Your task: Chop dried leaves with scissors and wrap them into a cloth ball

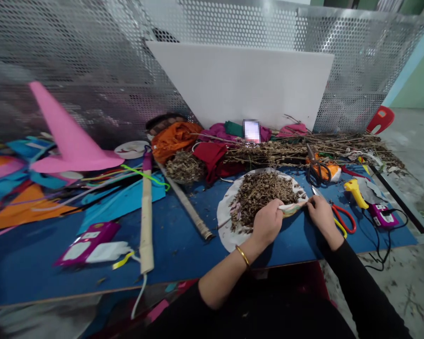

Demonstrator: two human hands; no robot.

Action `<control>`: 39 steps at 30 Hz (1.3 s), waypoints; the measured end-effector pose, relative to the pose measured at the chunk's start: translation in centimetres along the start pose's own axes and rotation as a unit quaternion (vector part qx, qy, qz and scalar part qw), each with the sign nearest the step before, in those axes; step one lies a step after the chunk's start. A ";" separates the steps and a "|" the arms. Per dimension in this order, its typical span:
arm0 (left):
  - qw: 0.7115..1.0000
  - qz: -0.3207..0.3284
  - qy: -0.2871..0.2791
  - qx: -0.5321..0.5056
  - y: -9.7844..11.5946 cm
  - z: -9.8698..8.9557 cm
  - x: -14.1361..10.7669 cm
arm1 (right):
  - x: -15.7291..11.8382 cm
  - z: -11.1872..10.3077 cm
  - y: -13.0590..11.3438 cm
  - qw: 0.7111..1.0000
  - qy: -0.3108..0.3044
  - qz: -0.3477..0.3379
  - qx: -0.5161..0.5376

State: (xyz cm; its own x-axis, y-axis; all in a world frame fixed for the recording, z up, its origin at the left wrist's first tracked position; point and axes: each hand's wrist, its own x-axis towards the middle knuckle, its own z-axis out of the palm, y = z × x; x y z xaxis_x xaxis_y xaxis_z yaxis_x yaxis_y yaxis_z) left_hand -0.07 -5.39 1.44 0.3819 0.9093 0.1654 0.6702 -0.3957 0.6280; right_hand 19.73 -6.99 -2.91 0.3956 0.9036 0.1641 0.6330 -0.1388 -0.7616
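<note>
A narrow, light cloth piece (291,208) with green and orange streaks is stretched between my two hands. My left hand (267,222) is closed on its left end, over the right part of a round white sheet (223,228). My right hand (321,214) pinches the other end. The cloth's ends are hidden by my fingers. A heap of dried brown plant bits (263,190) covers most of the white sheet. Scissors with red and yellow handles (349,219) lie beside my right hand, their blades partly hidden behind it.
Dark-handled scissors (317,172), a yellow glue gun (355,192) and a purple box (382,216) with a cable sit right. Dried stalks (286,150) and a phone (251,131) line the back. A bamboo stick (183,202), wooden bat (146,221) and pink cone hat (67,136) are left.
</note>
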 end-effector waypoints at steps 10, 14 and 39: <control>0.991 -0.034 -0.088 0.099 0.7 1.1 0.7 | -1.2 1.9 0.2 0.975 0.035 0.032 0.217; 0.997 0.022 -0.069 0.038 1.0 0.8 0.8 | -1.0 2.1 -0.4 0.935 0.055 0.056 0.345; 0.996 0.084 0.024 -0.023 1.3 -0.1 2.6 | -1.1 2.8 -3.0 0.869 0.046 0.084 0.485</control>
State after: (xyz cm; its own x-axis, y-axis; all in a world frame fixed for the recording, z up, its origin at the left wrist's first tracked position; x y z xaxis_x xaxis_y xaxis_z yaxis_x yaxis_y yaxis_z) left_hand 1.75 -3.58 2.75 0.4547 0.8365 0.3058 0.5698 -0.5372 0.6219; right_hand 15.57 -6.46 -2.57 0.5083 0.8611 0.0145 -0.2808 0.1816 -0.9424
